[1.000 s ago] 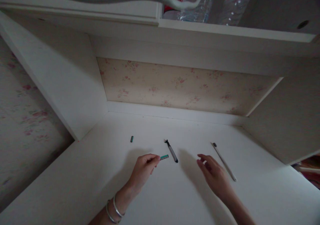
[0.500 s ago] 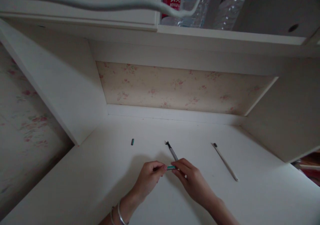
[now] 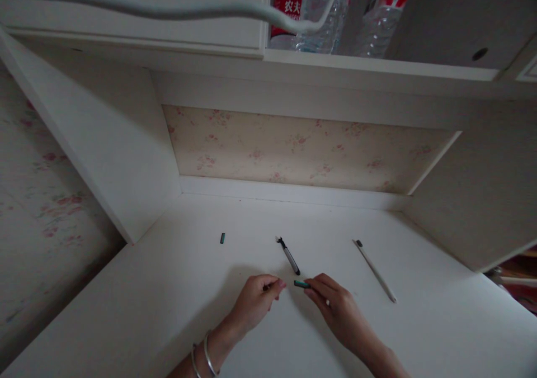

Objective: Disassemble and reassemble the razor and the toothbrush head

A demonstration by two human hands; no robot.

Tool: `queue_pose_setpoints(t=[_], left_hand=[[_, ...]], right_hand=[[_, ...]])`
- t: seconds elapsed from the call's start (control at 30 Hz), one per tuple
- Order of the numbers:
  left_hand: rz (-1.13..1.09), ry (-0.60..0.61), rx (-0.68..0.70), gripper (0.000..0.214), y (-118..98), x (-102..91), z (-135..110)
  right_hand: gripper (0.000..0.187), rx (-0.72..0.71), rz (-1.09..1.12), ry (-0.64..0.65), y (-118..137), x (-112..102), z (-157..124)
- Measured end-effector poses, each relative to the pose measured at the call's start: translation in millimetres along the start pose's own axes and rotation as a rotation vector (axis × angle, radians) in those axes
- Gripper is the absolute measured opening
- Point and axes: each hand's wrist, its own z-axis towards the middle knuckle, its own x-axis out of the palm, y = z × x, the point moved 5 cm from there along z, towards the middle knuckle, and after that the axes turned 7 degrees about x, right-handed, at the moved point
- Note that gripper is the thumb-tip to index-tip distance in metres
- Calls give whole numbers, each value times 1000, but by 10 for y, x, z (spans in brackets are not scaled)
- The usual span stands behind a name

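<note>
My right hand (image 3: 335, 302) pinches one end of a small green-and-black razor blade cartridge (image 3: 301, 284); its other end points left, free in the air. Across a short gap, my left hand (image 3: 257, 299) is closed, thumb against the fingers. Something dark shows at its fingertips, but I cannot make out what it is. A black-and-grey razor handle (image 3: 289, 256) lies on the white desktop just beyond the hands, without a blade on its head. Farther left lies a second small dark-green cartridge (image 3: 222, 238).
A thin white stick with a dark tip (image 3: 376, 272) lies at the right on the desktop (image 3: 168, 288). Plastic bottles (image 3: 321, 14) stand on the shelf above, with a pale cable (image 3: 168, 10) hanging across in front. Side panels (image 3: 96, 137) bound the desk.
My left hand has let go of the cartridge, and my right hand has drawn it slightly right. The hands are now apart, and the razor handle's lower end has come into sight.
</note>
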Motion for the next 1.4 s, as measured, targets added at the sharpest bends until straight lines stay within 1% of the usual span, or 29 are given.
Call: queue_pose_setpoints(t=[0.07, 0.1, 0.17, 0.23, 0.3, 0.37, 0.43, 0.5, 0.63, 0.83, 1.0, 1.13, 1.2, 1.27, 1.33, 1.4], left_hand=[[-4, -29, -1, 44, 2, -38, 8], [-6, -39, 2, 43, 1, -56, 11], [-5, -43, 13, 42, -1, -80, 17], [-2, -36, 24, 42, 0, -85, 21], [0, -26, 26, 42, 9, -77, 24], [-1, -20, 29, 42, 17, -68, 26], [3, -22, 32, 41, 21, -68, 29], [10, -30, 29, 41, 22, -81, 32], [17, -45, 14, 39, 7, -119, 37], [6, -59, 21, 38, -31, -156, 35], [20, -57, 10, 37, -41, -175, 29], [106, -98, 84, 36, -77, -225, 38], [158, -137, 127, 37, -93, -262, 49], [206, -187, 172, 36, -103, -317, 66], [258, -247, 220, 33, -99, -407, 91], [310, -309, 238, 31, -56, -544, 124]], right_hand=[[33, 62, -40, -76, -233, -153, 9], [35, 109, -77, -130, -393, -258, 19], [39, 224, -164, -231, -782, -502, 38], [44, 391, -267, -330, -1231, -772, 34], [46, 580, -414, -351, -1668, -1000, 8], [48, 697, -540, -334, -2004, -1165, -25], [50, 769, -595, -305, -2234, -1257, -60], [48, 799, -605, -273, -2366, -1285, -89], [44, 823, -598, -219, -2475, -1254, -123], [44, 862, -585, -189, -2540, -1214, -118], [42, 874, -580, -174, -2507, -1193, -115], [47, 863, -584, -204, -2441, -1255, -93], [51, 842, -602, -240, -2367, -1278, -53], [50, 791, -591, -290, -2225, -1241, 11], [48, 690, -510, -351, -1992, -1118, 85], [46, 549, -395, -353, -1689, -896, 162]])
